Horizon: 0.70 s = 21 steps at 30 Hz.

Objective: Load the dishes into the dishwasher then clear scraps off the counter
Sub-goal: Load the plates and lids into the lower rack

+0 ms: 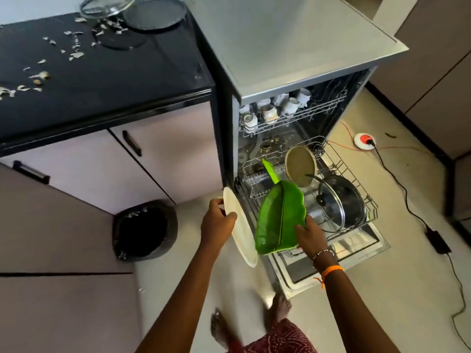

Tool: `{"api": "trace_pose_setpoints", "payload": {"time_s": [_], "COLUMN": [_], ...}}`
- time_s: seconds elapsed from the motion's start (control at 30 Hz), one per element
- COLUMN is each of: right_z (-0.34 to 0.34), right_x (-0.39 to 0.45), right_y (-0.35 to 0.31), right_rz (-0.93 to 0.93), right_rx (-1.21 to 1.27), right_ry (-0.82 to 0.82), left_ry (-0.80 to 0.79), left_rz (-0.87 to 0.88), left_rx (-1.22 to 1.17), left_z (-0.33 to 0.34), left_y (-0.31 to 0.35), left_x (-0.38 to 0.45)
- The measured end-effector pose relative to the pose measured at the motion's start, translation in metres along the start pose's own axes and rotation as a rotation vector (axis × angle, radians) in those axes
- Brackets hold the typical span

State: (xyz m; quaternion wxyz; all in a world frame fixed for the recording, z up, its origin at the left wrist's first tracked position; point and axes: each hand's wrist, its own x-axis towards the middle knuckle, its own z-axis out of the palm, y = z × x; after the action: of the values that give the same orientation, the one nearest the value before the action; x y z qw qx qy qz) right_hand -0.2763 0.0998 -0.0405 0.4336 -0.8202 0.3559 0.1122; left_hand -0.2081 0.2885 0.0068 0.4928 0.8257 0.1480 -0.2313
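The person stands over the open dishwasher (293, 80) with a dish in each hand. The left hand (218, 220) grips a cream plate (242, 230) by its upper rim, thumb over the edge, holding it on edge just left of the pulled-out lower rack (356, 179). The right hand (309, 235) pinches the near edge of a green leaf-shaped dish (277, 217), tilted steeply above the front of that rack, with its long stem pointing toward the back. The two dishes are just beside each other, the plate to the left.

Already in the lower rack, a tan plate (300, 165) stands upright at the back, and a pot with a glass lid (341, 202) lies on its side to the right, close to the right hand. White cups (280, 105) fill the upper rack.

On the black counter (102, 80) to the left, pale scraps (74, 50) lie scattered, well away from both hands. A glass lid (107, 6) and a dark round tray (155, 12) sit at its far edge. A bin lined with a black bag (145, 230) stands on the floor beside the left arm.
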Motion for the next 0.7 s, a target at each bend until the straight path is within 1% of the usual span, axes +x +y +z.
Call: {"api": "trace_pose_setpoints", "payload": {"time_s": [0.07,0.23,0.37,0.43,0.53,0.57,0.63,0.7], "right_z": [-0.022,-0.069,-0.099,-0.106,-0.104,-0.102,-0.082,-0.058], "right_x": [0.011,0.073,0.141,0.167,0.211,0.223,0.265,0.306], "right_y": [0.0,0.018,0.028,0.029,0.034,0.033,0.042,0.051], "right_rz": [-0.024,-0.124,-0.188,-0.21,-0.284,-0.278,-0.311,-0.313], "right_rx": [-0.09,-0.305,-0.445,-0.523,-0.642,-0.664,-0.727,-0.787], "right_ry": [0.016,0.054,0.007,-0.012,0.01,0.014,-0.01,-0.027], "left_ry": [0.002,0.03,0.104,0.17,0.313,0.339,0.389,0.399], "left_rz": [0.027,0.036,-0.004,-0.035,-0.068,-0.061,-0.106,-0.14], "left_rx": [0.034,0.108,0.101,0.11,0.081,0.062,0.008,-0.025], "left_z": [0.017,0.073,0.121,0.137,0.156,0.161,0.179,0.199], "left_y": [0.01,0.041,0.055,0.055,0.05,0.048,0.036,0.021], "left_x": [0.009,0.044,0.079,0.095,0.118,0.125,0.154,0.186]}}
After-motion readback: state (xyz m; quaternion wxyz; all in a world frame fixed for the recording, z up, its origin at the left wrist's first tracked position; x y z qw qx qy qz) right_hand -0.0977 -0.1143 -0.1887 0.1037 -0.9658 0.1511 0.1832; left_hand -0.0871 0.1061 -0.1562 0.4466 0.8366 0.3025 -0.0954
